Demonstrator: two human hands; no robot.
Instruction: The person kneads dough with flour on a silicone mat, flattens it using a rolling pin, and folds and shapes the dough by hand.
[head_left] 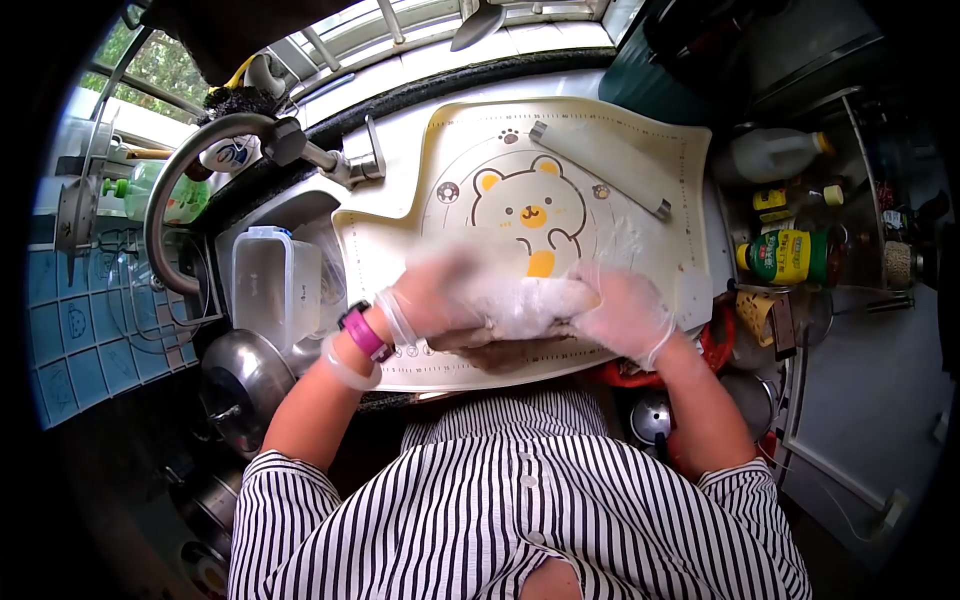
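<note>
My left hand (435,295), in a clear plastic glove, is at the left end of a whitish bundle (530,305). Its fingers are smeared by motion. My right hand (622,315), gloved the same way, has its fingers closed on the bundle's right end. The bundle looks soft and pale; whether it is dough or something wrapped in plastic I cannot tell. Below it, a greyish-brown shape (510,356) shows near the mat's front edge, too dim to make out. Under my hands lies a cream mat (400,250) with a bear drawing.
A long pale bar with grey ends (600,170) lies on the mat, near some white powder (625,240). To the left are a sink tap (360,160), a clear plastic container (270,285) and a metal pot (245,385). Bottles (790,257) stand on the right-hand rack.
</note>
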